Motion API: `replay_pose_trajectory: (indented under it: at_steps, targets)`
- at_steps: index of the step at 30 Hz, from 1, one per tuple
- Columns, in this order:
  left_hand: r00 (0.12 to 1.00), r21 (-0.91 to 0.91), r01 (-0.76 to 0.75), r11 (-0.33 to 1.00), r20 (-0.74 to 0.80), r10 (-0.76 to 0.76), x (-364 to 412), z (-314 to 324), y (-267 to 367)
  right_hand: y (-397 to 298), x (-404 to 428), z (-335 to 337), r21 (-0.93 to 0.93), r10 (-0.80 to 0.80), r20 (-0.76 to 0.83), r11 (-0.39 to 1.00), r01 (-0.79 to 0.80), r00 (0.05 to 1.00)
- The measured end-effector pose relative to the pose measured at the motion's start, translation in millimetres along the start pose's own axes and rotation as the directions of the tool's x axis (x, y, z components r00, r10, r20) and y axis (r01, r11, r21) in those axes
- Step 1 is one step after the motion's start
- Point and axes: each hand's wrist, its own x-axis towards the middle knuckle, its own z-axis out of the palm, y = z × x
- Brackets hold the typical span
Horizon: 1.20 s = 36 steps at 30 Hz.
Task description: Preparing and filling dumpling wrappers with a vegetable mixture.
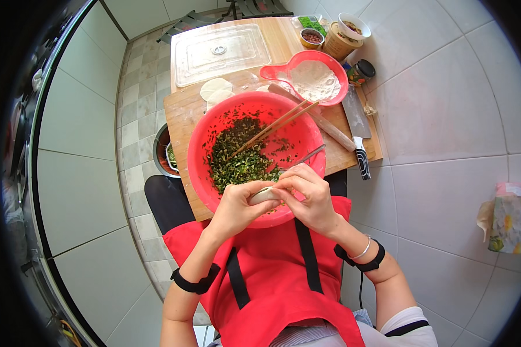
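Observation:
A dumpling of pale dough is held over the near rim of a red plastic bowl. My left hand grips its left side, while the thumb and fingers of my right hand pinch its right end. Dark filling shows along the dough's top edge. Chopped green filling fills the bowl's left part, with wooden chopsticks resting in it. A metal utensil leans on the bowl's right rim, its lower end partly hidden by my right hand. Round dough wrappers lie behind the bowl.
The bowl stands on a wooden board. Behind and right of it are a rolling pin, a cleaver, a red scoop of flour and a lidded jar. A clear plastic lid lies farther back; a tiled wall rises at right.

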Motion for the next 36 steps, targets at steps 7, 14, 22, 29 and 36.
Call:
replay_pose_trajectory:
  at_steps: [7, 14, 22, 29, 36]
  targets:
    - [1.000, -0.145, 0.007, 0.989, -0.022, -0.010, 1, -1, -14, -11, 8, -3, 0.064, 0.095, -0.003, 0.993, -0.095, 0.995]
    - [1.000, -0.155, 0.009, 0.988, 0.010, -0.008, 1, -1, -4, -3, 10, 2, 0.026, 0.027, 0.061, 0.999, -0.029, 0.998]
    - [0.999, -0.095, 0.033, 0.995, 0.021, -0.032, 3, -6, -7, 6, 11, 7, 0.013, -0.069, 0.108, 0.998, 0.068, 0.992]
    - [0.992, -0.070, 0.127, 0.989, 0.013, -0.126, 10, -4, -17, 2, 15, 6, 0.025, 0.006, 0.045, 1.000, -0.007, 0.999]
    - [0.968, -0.410, 0.013, 0.912, -0.223, -0.114, 15, 7, -10, 7, 6, 10, 0.198, 0.343, -0.394, 0.938, -0.286, 0.853]
